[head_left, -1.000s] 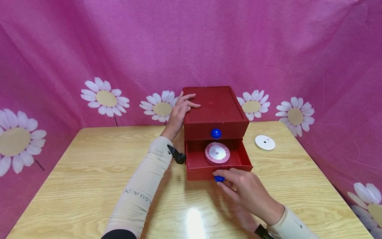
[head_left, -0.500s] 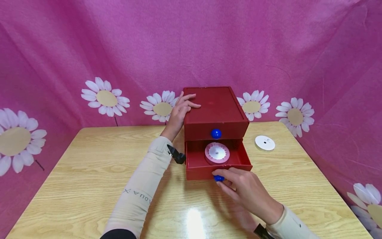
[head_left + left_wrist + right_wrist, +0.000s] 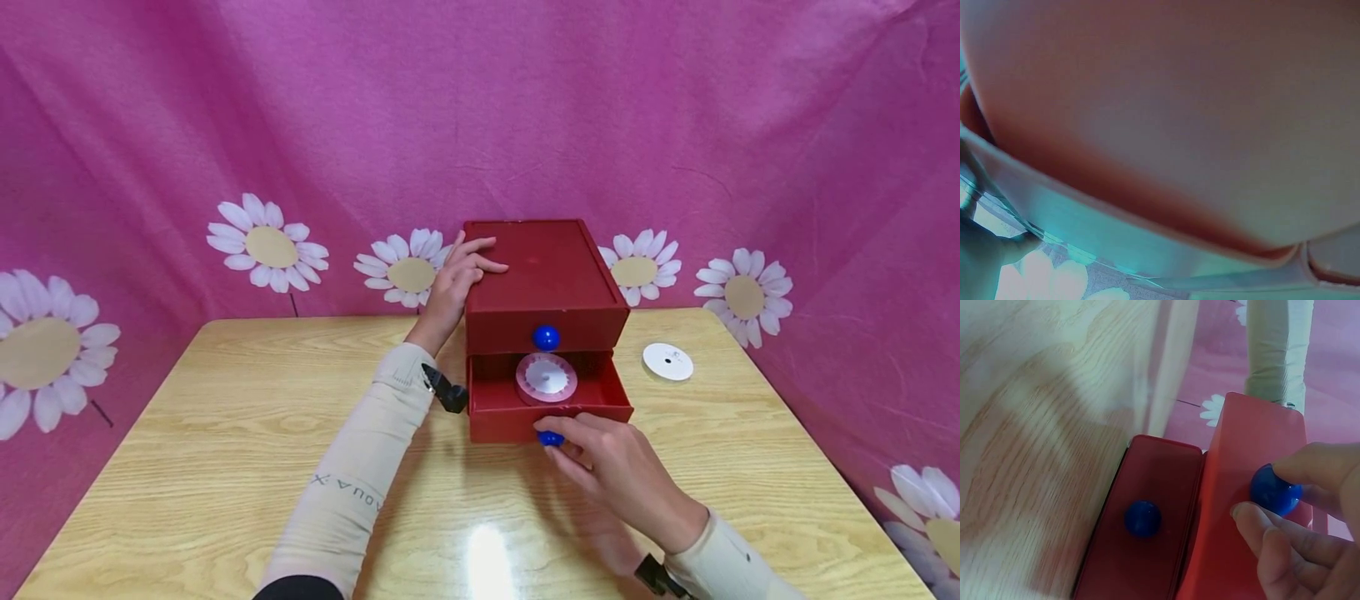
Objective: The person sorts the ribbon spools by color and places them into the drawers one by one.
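Observation:
A red drawer box (image 3: 536,262) with two blue-knobbed drawers stands on the wooden table. Its lower drawer (image 3: 498,427) is pulled partway out, and a pink-rimmed ribbon spool (image 3: 546,378) with a white face lies inside. My right hand (image 3: 622,471) pinches the lower drawer's blue knob (image 3: 1275,490) between thumb and fingers. The upper drawer is closed, its blue knob (image 3: 546,337) untouched. At the box's top left edge rests my left hand (image 3: 456,283), fingers extended over the lid. In the left wrist view the red side wall (image 3: 1179,125) fills most of the picture.
To the right of the box, a white spool (image 3: 667,362) lies flat on the table (image 3: 225,433). A pink curtain (image 3: 480,108) with daisies hangs behind and at both sides. A small black camera (image 3: 444,388) sits on the left wrist.
The lower drawer has slid slightly inward, the spool inside going with it and my right hand still on the knob. My left hand stays on the box.

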Demonstrator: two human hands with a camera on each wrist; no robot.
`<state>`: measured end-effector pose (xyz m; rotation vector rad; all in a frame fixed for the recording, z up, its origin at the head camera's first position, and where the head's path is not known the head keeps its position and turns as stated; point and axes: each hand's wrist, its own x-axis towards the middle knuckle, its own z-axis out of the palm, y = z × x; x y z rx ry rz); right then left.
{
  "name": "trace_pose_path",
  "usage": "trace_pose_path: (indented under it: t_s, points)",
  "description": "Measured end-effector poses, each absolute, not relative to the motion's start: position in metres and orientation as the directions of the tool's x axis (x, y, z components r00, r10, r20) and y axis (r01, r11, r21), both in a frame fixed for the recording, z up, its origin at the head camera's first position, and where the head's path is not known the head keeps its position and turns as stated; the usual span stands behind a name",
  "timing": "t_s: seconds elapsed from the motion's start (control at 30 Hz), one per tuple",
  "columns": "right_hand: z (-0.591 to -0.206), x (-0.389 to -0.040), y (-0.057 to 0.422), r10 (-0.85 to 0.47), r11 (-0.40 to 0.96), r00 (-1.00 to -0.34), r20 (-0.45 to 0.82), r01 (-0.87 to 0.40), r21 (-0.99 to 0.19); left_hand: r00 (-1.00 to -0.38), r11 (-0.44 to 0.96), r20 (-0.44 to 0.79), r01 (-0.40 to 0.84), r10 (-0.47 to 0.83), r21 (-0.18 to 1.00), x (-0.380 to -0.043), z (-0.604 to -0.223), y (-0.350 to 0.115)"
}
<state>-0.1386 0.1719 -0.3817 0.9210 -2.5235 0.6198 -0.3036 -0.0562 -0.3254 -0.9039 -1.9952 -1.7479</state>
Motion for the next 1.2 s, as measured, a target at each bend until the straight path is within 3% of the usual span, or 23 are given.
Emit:
trace_pose_path:
  t_s: [0.27,0.63,1.2]
  points:
    - [-0.384,-0.148,0.171,-0.466,0.717,-0.759,0.455,-0.625,-0.308,-0.747,0.043,0.615,0.644,0.252,0.764,-0.304,-0.326,-0.054]
    - [-0.389,-0.162,0.170,-0.461,0.694,-0.730,0.504,-0.651,-0.307,-0.755,0.028,0.600,0.628,0.265,0.777,-0.303,-0.325,-0.053]
    - [-0.389,-0.178,0.163,-0.429,0.696,-0.763,0.484,-0.620,-0.361,-0.754,0.050,0.606,0.636,0.252,0.770,-0.302,-0.326,-0.056]
